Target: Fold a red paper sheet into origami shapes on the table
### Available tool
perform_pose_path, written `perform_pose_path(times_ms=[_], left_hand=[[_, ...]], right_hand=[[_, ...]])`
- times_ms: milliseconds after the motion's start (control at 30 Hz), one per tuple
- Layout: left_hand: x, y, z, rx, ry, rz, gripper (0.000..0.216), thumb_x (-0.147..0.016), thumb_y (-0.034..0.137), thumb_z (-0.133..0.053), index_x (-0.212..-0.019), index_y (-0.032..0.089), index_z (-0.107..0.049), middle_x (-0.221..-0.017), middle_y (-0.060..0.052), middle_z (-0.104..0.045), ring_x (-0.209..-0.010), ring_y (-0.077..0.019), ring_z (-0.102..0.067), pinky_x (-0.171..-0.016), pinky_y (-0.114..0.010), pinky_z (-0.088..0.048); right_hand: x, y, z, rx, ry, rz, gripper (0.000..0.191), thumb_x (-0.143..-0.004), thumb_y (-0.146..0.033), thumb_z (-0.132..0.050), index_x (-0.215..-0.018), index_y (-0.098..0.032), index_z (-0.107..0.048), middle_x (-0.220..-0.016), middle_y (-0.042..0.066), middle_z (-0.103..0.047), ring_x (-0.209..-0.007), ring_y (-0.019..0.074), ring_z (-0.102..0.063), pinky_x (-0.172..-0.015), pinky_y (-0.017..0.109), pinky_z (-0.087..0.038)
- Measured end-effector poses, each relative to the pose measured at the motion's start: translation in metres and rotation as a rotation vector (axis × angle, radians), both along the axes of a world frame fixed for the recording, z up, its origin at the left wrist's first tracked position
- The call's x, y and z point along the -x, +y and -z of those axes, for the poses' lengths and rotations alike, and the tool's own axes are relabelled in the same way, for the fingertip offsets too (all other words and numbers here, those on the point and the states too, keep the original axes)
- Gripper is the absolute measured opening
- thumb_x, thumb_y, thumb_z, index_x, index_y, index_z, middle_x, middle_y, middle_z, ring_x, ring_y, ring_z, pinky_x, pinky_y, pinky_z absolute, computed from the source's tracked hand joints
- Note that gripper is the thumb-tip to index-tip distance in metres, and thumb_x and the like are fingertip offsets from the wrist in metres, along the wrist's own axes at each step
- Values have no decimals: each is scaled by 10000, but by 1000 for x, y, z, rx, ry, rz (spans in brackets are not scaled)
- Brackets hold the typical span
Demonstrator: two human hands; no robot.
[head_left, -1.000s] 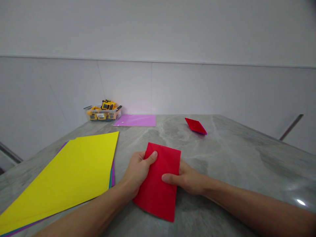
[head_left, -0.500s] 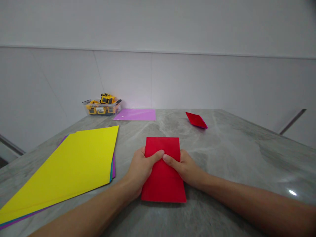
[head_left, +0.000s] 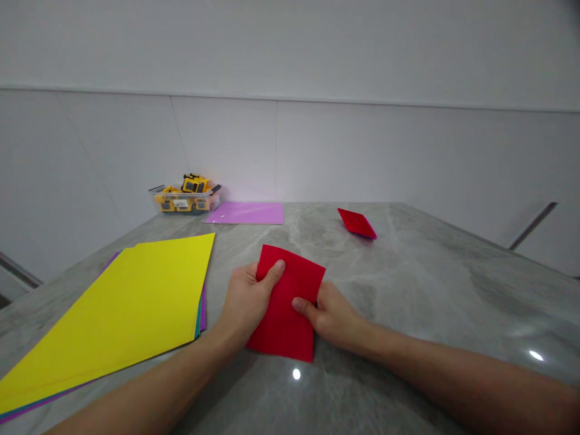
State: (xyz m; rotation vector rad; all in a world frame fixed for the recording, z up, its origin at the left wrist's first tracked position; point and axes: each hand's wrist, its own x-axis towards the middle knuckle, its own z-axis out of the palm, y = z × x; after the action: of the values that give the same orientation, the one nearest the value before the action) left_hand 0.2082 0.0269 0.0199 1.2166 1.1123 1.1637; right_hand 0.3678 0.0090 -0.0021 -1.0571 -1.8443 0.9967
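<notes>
A red rectangular piece of folded-looking paper (head_left: 283,323) is held above the grey table, tilted so its right top corner dips. My left hand (head_left: 247,299) grips its left edge, thumb lying on the front near the top. On the right edge my right hand (head_left: 333,314) is closed, its thumb pressed on the paper around mid-height. The fingers of both hands are hidden behind the red paper. Left of my left hand lies a stack of large sheets (head_left: 131,302), yellow on top, with teal and purple edges below.
Grey marbled table (head_left: 408,290) meets a white wall behind. A clear plastic box (head_left: 183,202) with yellow toy vehicles stands at the back left, beside a flat lilac sheet (head_left: 247,212). Another folded red piece with a magenta edge (head_left: 357,223) rests at the back right.
The red paper has turned clockwise and shifted slightly left. My thumbs have moved apart, the left one higher on the paper and the right one lower.
</notes>
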Motion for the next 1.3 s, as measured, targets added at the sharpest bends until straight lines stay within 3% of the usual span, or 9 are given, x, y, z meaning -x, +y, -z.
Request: perform_pose_path(times_ms=[67,233,400,533,800,1133,1300], left_hand=[[2,-1,-3,-14,-18,-10,418,-753,540,-656,-614,151,-595,-509,-21,-642,-394,-126,-548,-380,-191,-384],[8,2,-7,47,-110,-54,388,-718,529,-696,-730,145,-640,-572,-42,-682,-445,-177,-612,-410,-242,-463],[12,3,-8,235,-152,206,328,-567,229,-835,-842,148,-674,-757,-73,-744,-638,-245,-702,-603,-348,-571],[14,1,-13,295,-131,280,302,-547,138,-809,-824,133,-690,-775,-96,-747,-658,-263,-707,-646,-384,-576],[16,2,-11,235,-100,216,265,-590,160,-782,-837,124,-694,-802,-106,-745,-658,-261,-704,-645,-382,-563],[13,2,-11,216,-139,216,265,-605,185,-793,-842,123,-692,-807,-104,-748,-681,-270,-707,-648,-375,-563],[13,0,-6,250,-151,266,274,-607,176,-794,-856,139,-685,-841,-98,-753,-680,-256,-710,-661,-377,-571]], right_hand=[[-2,2,1,-25,-65,-11,225,-894,-343,-520,-874,-155,-642,-821,58,-684,-734,179,-614,-688,291,-490],[-3,3,-2,85,-129,-104,511,-907,-559,-433,-677,-137,-608,-596,16,-571,-566,119,-514,-513,221,-379],[-4,-3,-7,40,-159,-119,537,-922,-542,-398,-552,-161,-479,-457,-30,-425,-452,77,-389,-441,202,-284],[-6,-3,-6,97,-195,-146,532,-936,-503,-380,-547,-158,-493,-470,-11,-472,-426,74,-407,-429,199,-295],[-8,0,-6,116,-55,-264,338,-903,-382,-489,-655,-154,-511,-598,-15,-507,-524,81,-433,-508,203,-344],[-8,0,-5,115,-42,-242,523,-883,-596,-432,-599,-157,-464,-513,-41,-408,-454,62,-337,-443,211,-249],[-8,-2,-6,119,-45,-229,529,-896,-600,-403,-606,-162,-463,-515,-38,-407,-452,65,-344,-431,208,-250]])
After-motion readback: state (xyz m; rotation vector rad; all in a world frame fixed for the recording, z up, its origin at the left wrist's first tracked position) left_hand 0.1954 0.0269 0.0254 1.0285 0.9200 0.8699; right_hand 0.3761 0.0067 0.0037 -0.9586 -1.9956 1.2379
